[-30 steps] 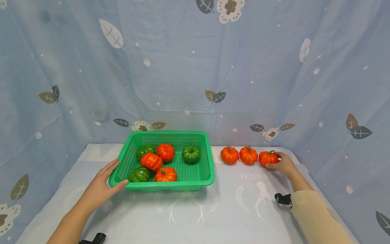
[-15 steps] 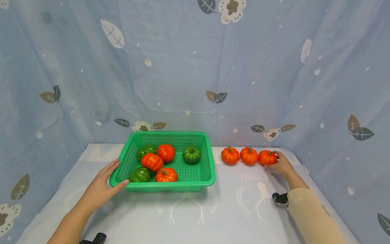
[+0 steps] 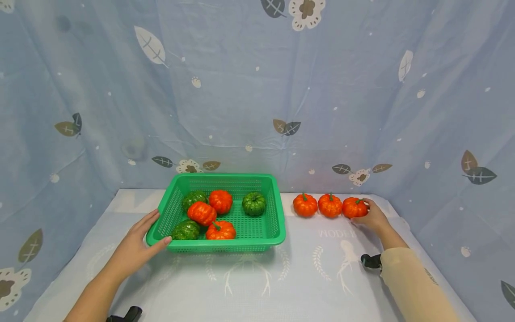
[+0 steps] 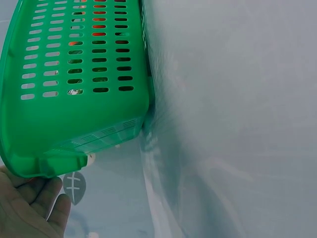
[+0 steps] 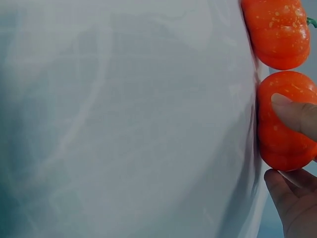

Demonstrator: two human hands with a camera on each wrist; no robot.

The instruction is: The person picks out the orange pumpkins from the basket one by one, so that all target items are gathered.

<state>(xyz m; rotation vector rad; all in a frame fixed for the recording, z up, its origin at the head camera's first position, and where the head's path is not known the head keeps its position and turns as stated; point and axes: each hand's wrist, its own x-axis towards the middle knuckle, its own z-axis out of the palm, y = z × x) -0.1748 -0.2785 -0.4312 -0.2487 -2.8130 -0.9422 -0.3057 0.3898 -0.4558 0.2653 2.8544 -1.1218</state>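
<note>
Shift: The right hand [image 3: 373, 218] and the orange pumpkin [image 3: 354, 208] it grasps have edged slightly left toward the middle pumpkin [image 3: 330, 205]; the left hand [image 3: 134, 248] and green basket [image 3: 225, 243] look unmoved.
Pumpkin: At the right end of a row of three, far right on the table [image 3: 245, 306], pinched between thumb and fingers.
Handling: Likely light and stiff, its glossy skin perhaps slippery; best held round the ribbed sides, sparing the stem.
Basket: Left hand unclenched, fingers extended along the left rim, thumb at the near one; three red-orange pumpkins [image 3: 202, 213] and three green ones [image 3: 254, 204] inside.
Surface: White, sheeny, faintly printed.
Room: Blue leaf-patterned curtain [image 3: 225, 98] on far, left and right sides.
</note>
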